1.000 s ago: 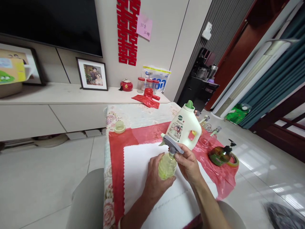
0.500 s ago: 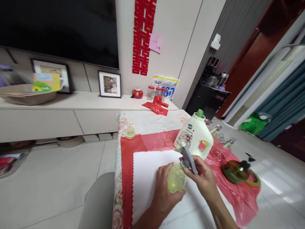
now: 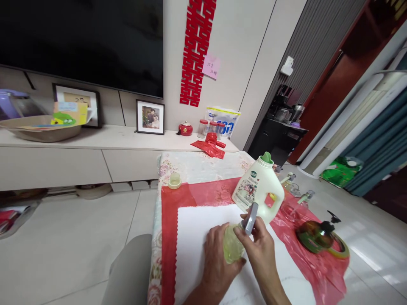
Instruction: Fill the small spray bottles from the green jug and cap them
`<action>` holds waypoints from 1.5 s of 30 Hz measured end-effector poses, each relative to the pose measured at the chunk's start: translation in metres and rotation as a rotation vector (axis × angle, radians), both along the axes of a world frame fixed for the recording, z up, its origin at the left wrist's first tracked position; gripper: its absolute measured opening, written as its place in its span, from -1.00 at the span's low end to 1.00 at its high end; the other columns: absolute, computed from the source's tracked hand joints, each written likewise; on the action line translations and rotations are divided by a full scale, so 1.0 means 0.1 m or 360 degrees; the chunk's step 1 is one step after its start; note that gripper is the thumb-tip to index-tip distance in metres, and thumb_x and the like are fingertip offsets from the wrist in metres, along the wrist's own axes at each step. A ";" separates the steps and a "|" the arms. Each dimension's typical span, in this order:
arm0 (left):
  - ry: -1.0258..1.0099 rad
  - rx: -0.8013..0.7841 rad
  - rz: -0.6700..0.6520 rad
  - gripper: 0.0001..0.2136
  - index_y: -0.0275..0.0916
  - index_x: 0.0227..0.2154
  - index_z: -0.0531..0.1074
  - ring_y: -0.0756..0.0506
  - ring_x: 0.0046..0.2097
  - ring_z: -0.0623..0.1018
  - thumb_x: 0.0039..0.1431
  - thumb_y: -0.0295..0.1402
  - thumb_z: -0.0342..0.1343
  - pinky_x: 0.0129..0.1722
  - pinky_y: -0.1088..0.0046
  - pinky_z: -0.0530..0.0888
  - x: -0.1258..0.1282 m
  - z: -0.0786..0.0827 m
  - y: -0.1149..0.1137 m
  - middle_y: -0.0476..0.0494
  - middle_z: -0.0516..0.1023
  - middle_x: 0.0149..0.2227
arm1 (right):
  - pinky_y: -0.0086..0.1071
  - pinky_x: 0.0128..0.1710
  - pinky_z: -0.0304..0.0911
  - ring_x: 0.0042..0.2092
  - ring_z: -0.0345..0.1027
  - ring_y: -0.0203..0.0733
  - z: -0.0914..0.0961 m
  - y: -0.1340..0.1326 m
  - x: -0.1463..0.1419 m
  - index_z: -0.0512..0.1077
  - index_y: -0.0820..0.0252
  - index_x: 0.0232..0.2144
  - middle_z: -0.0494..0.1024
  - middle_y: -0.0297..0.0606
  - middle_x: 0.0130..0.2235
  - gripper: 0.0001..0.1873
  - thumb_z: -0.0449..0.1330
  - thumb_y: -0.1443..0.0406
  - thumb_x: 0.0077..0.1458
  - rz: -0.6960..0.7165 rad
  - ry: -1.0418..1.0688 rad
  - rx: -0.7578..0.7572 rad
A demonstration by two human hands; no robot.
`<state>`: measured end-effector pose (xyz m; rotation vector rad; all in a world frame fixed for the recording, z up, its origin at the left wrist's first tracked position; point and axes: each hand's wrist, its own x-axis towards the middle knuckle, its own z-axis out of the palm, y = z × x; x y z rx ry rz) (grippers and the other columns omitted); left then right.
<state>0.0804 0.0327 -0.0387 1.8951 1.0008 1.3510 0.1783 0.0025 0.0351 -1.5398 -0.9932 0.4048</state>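
Left hand (image 3: 219,258) cups spray bottle (image 3: 232,248); right hand (image 3: 259,250) apparently pinches its nozzle

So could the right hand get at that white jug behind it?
Probably yes: the white jug stands just beyond the right hand, nothing between them. But that hand pinches the grey spray head of the small green bottle and would have to let go first.

Bottle (image 3: 232,248) over the cloth (image 3: 197,237), jug (image 3: 259,188) behind.
My left hand (image 3: 219,262) is on the bottle's left side and my right hand (image 3: 259,250) is at its top. The cloth lies on a sheet (image 3: 178,197) on the table (image 3: 197,163). A pump bottle (image 3: 316,235) sits right of the jug, and a cap (image 3: 174,181) sits at the table's left edge. Behind the table runs a shelf (image 3: 121,137) with a frame (image 3: 150,117) on it.
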 end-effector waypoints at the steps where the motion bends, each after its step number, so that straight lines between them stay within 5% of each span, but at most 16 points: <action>1: 0.0010 0.0034 0.0003 -0.34 -0.20 0.11 0.23 -0.31 -0.02 0.49 -0.10 -0.38 0.31 -0.01 0.03 0.48 0.00 -0.01 0.00 -0.28 0.45 -0.04 | -0.24 -0.08 0.27 -0.09 0.35 -0.05 -0.01 -0.01 -0.02 0.50 0.11 -0.19 0.48 -0.21 -0.16 -0.59 0.36 0.01 0.00 0.0044 0.0010 0.0002; 7: 0.0069 0.0020 -0.0017 -0.29 -0.20 0.16 0.15 -0.29 -0.01 0.49 -0.09 -0.45 0.27 -0.02 0.07 0.49 -0.02 -0.05 0.01 -0.29 0.43 -0.02 | -0.22 0.13 0.21 0.14 0.29 0.00 -0.16 -0.08 0.00 0.46 0.02 0.05 0.46 -0.21 0.08 -0.52 0.28 0.00 0.13 0.0341 0.0420 0.0014; 13: 0.0059 0.0166 0.0040 -0.37 -0.21 0.17 0.14 -0.28 -0.06 0.50 0.04 -0.39 0.23 -0.07 0.09 0.51 0.03 -0.06 0.01 -0.28 0.45 -0.05 | -0.22 -0.10 0.35 -0.11 0.42 -0.03 -0.29 0.02 -0.04 0.47 0.11 -0.21 0.55 -0.22 -0.19 -0.57 0.42 0.04 -0.07 0.0202 0.0645 0.0216; 18: 0.0040 0.0132 0.0053 -0.45 -0.22 0.13 0.21 -0.26 -0.09 0.51 0.05 -0.40 0.19 -0.11 0.13 0.50 0.04 -0.03 0.02 -0.26 0.47 -0.09 | -0.25 -0.11 0.35 -0.12 0.41 -0.06 -0.30 0.05 -0.04 0.45 0.12 -0.04 0.54 -0.21 -0.14 -0.46 0.43 0.07 -0.05 0.0249 0.0685 0.0157; 22: 0.0054 0.0049 -0.0018 -0.37 -0.25 0.14 0.22 -0.27 -0.05 0.50 -0.07 -0.49 0.20 -0.06 0.15 0.49 0.01 -0.06 0.04 -0.27 0.46 -0.06 | -0.26 -0.13 0.34 -0.15 0.40 -0.10 -0.30 0.03 0.02 0.49 0.12 -0.08 0.54 -0.20 -0.11 -0.57 0.31 0.02 0.09 0.0433 0.0761 0.0204; 25: 0.0070 -0.0051 -0.0065 -0.31 -0.26 0.14 0.23 -0.28 -0.03 0.48 -0.16 -0.51 0.22 -0.02 0.14 0.49 -0.01 -0.06 0.04 -0.27 0.45 -0.05 | -0.30 -0.15 0.32 -0.18 0.38 -0.14 -0.30 0.04 0.03 0.50 0.14 -0.16 0.54 -0.22 -0.14 -0.63 0.34 0.05 0.07 0.0381 0.0752 0.0235; 31: 0.0056 -0.0036 -0.0063 -0.38 -0.27 0.15 0.20 -0.27 -0.02 0.48 0.00 -0.40 0.23 -0.01 0.11 0.48 0.01 -0.05 0.05 -0.28 0.45 -0.04 | -0.34 -0.10 0.29 -0.12 0.37 -0.15 -0.32 0.07 -0.07 0.49 0.13 -0.13 0.54 -0.28 -0.17 -0.59 0.41 0.10 0.00 0.0176 0.0729 0.0268; 38: 0.0077 -0.0121 -0.0113 -0.36 -0.27 0.15 0.21 -0.26 -0.01 0.47 -0.04 -0.41 0.25 0.00 0.10 0.49 -0.03 -0.05 0.06 -0.28 0.44 -0.03 | -0.34 -0.16 0.30 -0.12 0.40 -0.13 -0.29 0.01 -0.06 0.52 0.16 -0.04 0.55 -0.23 -0.11 -0.56 0.33 0.06 0.09 0.0314 0.0802 0.0236; 45: 0.0081 -0.0147 -0.0140 -0.33 -0.18 0.19 0.17 -0.27 0.04 0.46 -0.02 -0.37 0.23 0.04 0.07 0.48 -0.05 -0.15 0.11 -0.24 0.39 -0.01 | -0.30 -0.14 0.34 -0.13 0.42 -0.11 -0.22 0.07 -0.07 0.55 0.14 -0.21 0.57 -0.23 -0.14 -0.57 0.47 0.10 -0.14 0.0290 0.1010 0.0329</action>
